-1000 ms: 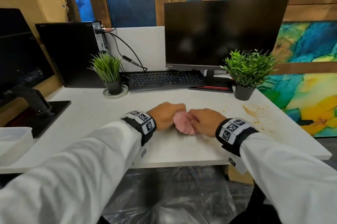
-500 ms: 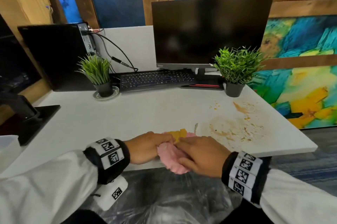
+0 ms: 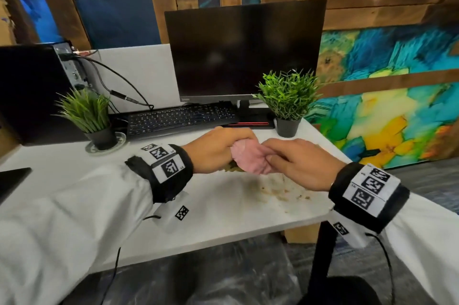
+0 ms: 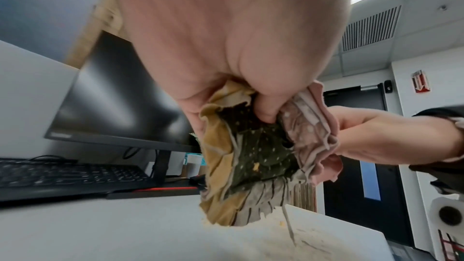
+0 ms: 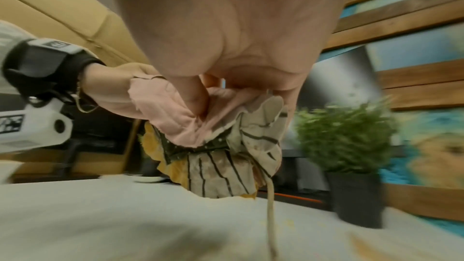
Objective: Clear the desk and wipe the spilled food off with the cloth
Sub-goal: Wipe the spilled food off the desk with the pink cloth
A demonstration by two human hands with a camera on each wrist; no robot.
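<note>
while our left hand (image 3: 218, 149) and right hand (image 3: 301, 163) both pinch the bunched cloth (image 3: 249, 159) just above the desk (image 3: 74, 175), we judge ourselves mid-wipe; next we should press it onto the smeared food (image 3: 280, 189) nearer the front edge.

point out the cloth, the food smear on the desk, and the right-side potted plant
cloth (image 3: 249, 159), head view: pink bunched middle between the two hands.
food smear (image 3: 278, 189), head view: brownish patch on the white desk under the right hand.
potted plant (image 3: 288, 127), head view: its black pot.
</note>
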